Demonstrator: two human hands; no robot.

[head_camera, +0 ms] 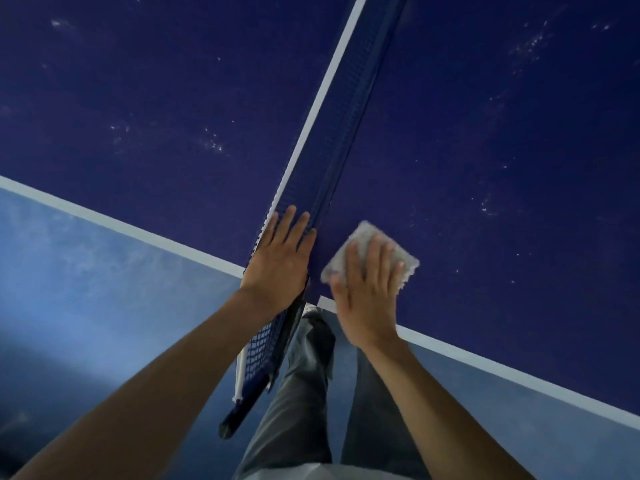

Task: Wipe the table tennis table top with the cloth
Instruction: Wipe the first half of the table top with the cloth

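I am looking down across the near side edge of the dark blue table top (485,140), right where the net (349,112) crosses it. The cloth (364,233), a pale grey folded square, lies flat on the table top just right of the net and close to the white side line (519,375). The right hand (367,296) rests on top of it with its fingers straight and slightly spread, pressing the cloth down instead of curling round it. The cloth's far corner and right edge stick out beyond the fingertips. The left hand (280,258) lies flat too, fingers straight and held together, laid against the net mesh near its near end with nothing gripped. I cannot tell how hard it leans on the mesh. The two hands are near each other, with a strip of bare table surface between them. Pale specks of dust (214,143) are scattered on both halves of the table. The net's dark bracket (242,410) hangs out past the table edge, over a blue floor (86,289). The person's grey trousers (294,393) show below, between the forearms.
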